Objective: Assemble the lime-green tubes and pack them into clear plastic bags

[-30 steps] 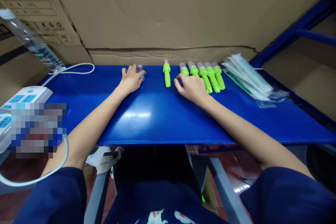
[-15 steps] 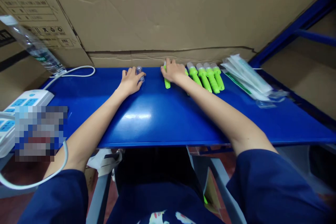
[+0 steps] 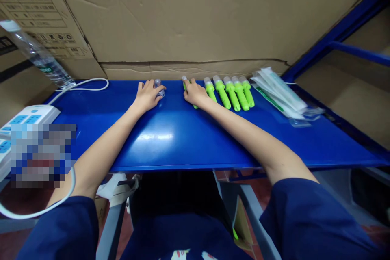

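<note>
My left hand (image 3: 148, 96) rests near the table's back edge, its thumb and index finger closed around a small clear plastic dome cap (image 3: 157, 83). Over a bright green stick with a clear tip (image 3: 184, 79), like a small torch, lies my right hand (image 3: 195, 92). Its fingers bend around the stick's middle, and the lower end shows below the palm. Just right of that hand, several similar green sticks with clear caps (image 3: 233, 94) lie side by side, tips towards the cardboard.
Flat plastic packets (image 3: 278, 91) lie at the right of the blue table (image 3: 183, 146). On the left are a white power strip (image 3: 33, 115), its cable, a blurred-out item and a leaning water bottle (image 3: 45, 59). Cardboard (image 3: 195, 20) stands along the back.
My right hand has shifted slightly left and its fingers are more bent around the green stick, which now tilts more. My left hand stays at the clear cap. The view has shifted slightly.
</note>
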The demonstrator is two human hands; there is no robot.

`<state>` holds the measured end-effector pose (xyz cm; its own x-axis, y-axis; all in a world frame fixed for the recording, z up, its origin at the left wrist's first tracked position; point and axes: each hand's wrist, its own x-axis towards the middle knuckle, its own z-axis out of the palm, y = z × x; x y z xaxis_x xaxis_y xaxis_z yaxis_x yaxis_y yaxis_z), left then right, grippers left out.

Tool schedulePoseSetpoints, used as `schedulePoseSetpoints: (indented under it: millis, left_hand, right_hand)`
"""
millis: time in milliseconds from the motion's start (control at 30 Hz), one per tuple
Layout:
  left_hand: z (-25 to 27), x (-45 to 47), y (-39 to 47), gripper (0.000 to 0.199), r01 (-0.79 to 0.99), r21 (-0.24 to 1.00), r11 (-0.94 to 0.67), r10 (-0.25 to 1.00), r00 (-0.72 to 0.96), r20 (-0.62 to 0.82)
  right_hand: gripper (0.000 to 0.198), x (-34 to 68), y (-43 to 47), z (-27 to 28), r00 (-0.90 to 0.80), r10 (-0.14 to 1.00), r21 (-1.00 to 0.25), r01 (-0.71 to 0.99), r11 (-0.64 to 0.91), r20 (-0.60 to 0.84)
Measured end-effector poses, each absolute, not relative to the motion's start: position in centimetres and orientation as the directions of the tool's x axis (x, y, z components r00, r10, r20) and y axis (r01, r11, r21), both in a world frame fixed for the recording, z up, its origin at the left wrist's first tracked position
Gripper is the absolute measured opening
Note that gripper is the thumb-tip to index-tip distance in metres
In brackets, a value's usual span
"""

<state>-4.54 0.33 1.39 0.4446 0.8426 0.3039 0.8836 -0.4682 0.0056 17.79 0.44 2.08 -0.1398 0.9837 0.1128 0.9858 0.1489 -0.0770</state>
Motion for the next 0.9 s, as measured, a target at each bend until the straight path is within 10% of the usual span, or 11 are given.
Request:
schedulePoseSetpoints:
  millis: [533,900]
  left_hand:
    - [2.0,-5.0,0.2,0.049,0.892,0.027,-0.452,0.859,0.427,0.281]
    - [1.7,-5.4,0.7,0.042,0.871,0.051,-0.489,0.835,0.450,0.318]
  right_hand:
    - [0.077,21.6,-1.7,1.3,-0.348,0.936,-0.223,0.910,0.350,0.048]
    - [0.068,23.9,-2.6,-1.0,-0.479,0.822,-0.374,0.733,0.568,0.308]
